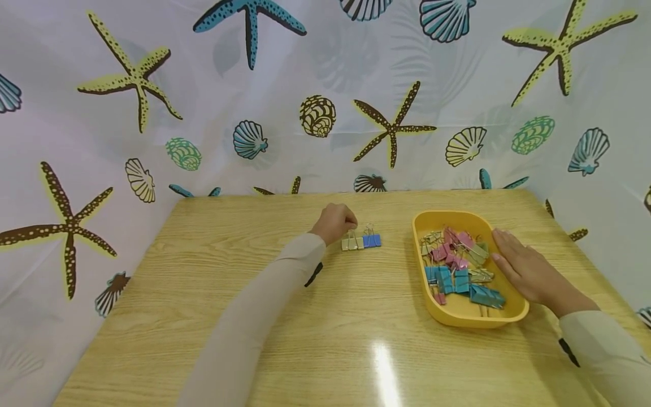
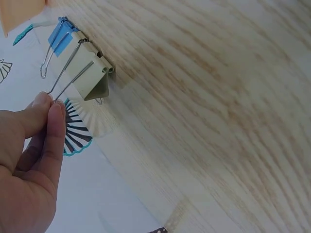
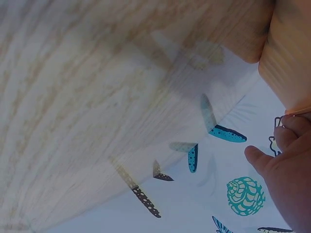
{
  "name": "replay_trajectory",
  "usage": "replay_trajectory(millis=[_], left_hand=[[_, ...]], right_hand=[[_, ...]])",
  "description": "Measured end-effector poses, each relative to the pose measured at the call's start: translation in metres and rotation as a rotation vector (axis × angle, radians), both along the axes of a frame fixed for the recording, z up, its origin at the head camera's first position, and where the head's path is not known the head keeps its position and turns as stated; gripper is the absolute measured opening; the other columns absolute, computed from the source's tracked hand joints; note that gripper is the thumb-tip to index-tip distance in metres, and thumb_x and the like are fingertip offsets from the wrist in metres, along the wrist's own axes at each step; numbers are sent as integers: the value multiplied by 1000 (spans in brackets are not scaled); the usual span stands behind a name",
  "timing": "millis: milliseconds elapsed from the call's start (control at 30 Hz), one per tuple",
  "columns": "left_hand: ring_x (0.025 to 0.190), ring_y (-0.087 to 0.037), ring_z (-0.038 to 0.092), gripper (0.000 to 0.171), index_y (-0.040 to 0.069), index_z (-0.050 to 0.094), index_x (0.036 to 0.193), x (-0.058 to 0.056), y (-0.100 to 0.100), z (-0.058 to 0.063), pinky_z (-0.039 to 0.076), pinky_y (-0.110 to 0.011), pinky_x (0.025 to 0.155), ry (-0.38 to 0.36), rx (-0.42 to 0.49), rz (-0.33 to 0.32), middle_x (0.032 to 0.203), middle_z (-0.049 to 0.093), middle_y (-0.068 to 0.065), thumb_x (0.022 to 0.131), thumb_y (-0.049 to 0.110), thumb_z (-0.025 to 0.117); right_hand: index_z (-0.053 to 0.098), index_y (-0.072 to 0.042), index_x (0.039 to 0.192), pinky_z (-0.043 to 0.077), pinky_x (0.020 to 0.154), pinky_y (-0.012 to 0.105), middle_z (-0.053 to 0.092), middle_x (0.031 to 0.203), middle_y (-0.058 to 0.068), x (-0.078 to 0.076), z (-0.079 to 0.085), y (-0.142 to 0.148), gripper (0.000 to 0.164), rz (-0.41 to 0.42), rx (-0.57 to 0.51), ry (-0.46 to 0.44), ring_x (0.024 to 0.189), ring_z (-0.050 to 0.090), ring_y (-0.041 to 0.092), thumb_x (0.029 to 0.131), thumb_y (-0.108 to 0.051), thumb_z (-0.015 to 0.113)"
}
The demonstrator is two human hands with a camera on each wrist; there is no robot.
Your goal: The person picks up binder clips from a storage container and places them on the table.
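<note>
My left hand (image 1: 335, 222) pinches the wire handle of a pale yellow binder clip (image 2: 87, 68) between thumb and fingertips. Right beside that clip stands a blue binder clip (image 1: 372, 241), its wire handle upright, the two lined up side by side on the table. My right hand (image 1: 524, 268) lies with straight fingers along the right rim of a yellow-orange bin (image 1: 438, 316). Inside the bin are several binder clips: pink ones (image 1: 447, 253), teal ones (image 1: 485, 295) and gold-coloured ones (image 1: 480, 275). In the right wrist view the bin wall (image 3: 289, 58) shows above the right hand.
The wooden table (image 1: 213, 294) runs back to a white cloth (image 1: 285, 85) printed with starfish and shells, which also hangs along both sides. The bin stands on the table's right part, to the right of the two lined-up clips.
</note>
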State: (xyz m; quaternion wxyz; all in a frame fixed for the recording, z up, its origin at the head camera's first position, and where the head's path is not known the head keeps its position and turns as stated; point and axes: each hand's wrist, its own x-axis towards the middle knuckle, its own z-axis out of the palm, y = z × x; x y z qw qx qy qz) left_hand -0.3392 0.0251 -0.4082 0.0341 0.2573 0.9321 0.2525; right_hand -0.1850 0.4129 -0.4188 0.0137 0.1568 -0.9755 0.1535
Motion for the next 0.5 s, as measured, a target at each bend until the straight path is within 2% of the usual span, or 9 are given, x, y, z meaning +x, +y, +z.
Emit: replay_trajectory(millis=[500], left_hand=[[96,-20,68,20,4,73,110,-3,6,-5,55,-28,80,32,36,30,108,71,-9,93,9,62]], right_hand=[[3,1,152,9,106,69,10,154,30,0,0,0,60,-2,2,12,143,6,46,107,-26,30]])
